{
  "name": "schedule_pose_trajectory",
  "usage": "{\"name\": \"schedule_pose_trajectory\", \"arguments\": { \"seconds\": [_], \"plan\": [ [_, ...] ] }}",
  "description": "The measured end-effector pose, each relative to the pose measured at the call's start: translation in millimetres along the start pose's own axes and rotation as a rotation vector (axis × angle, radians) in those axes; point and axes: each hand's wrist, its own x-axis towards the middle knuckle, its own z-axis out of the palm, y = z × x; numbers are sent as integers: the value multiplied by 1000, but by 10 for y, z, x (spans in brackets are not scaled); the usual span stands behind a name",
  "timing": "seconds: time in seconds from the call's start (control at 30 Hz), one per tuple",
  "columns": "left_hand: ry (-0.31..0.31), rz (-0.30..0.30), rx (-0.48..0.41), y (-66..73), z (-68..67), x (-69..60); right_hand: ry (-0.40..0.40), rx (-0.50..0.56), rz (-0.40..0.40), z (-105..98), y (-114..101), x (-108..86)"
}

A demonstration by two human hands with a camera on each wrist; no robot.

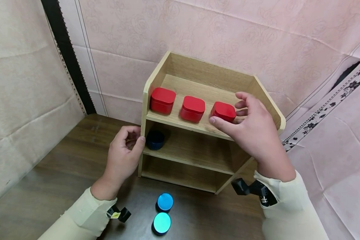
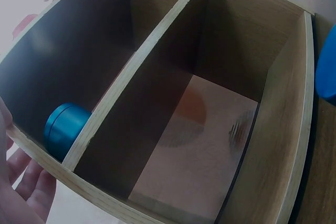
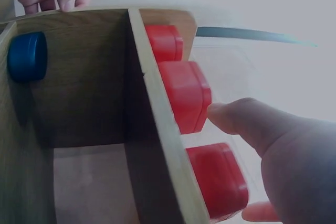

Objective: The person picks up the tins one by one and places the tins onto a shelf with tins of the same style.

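Head view: a wooden shelf unit [image 1: 210, 68] occupies the centre of the frame, standing on a dark brown table [image 1: 63, 180]. The right hand [image 1: 253, 126], at right of centre, is partly spread around the right red box [image 1: 224, 108], which sits on the top tier; the thumb lies before its front and the loosely bent fingers beside its right side. In the right wrist view the thumb stands apart from this box; whether the fingers touch it cannot be told. The left hand [image 1: 124, 153], left of centre, has its fingers curled against the outer face of the unit's left side panel and its thumb on the front edge, gripping that edge. The middle red box [image 1: 192, 109] and left red box [image 1: 163, 101] continue the row leftward, each apart from the next. A dark blue round container [image 1: 155, 140] rests at the left end of the tier below. At bottom centre, on the table, stand a blue-lidded container [image 1: 165, 201] and a turquoise-lidded container [image 1: 162, 222], one just below the other in the frame.
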Motion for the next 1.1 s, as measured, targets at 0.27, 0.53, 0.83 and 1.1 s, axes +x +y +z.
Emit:
{"name": "schedule_pose_trajectory", "arguments": {
  "seconds": [0.27,0.53,0.83,1.1],
  "plan": [
    [1,-2,2,4,-3,-1,58,55,-60,-56,-34,-217],
    [-1,0,-5,8,-7,-4,111,97,-121,-30,-15,-438],
    [-1,5,-7,19,-7,0,197,143,-210,38,19,-720],
    [-1,9,-16,13,-5,3,128,388,-378,111,91,-894]
  ]
}}
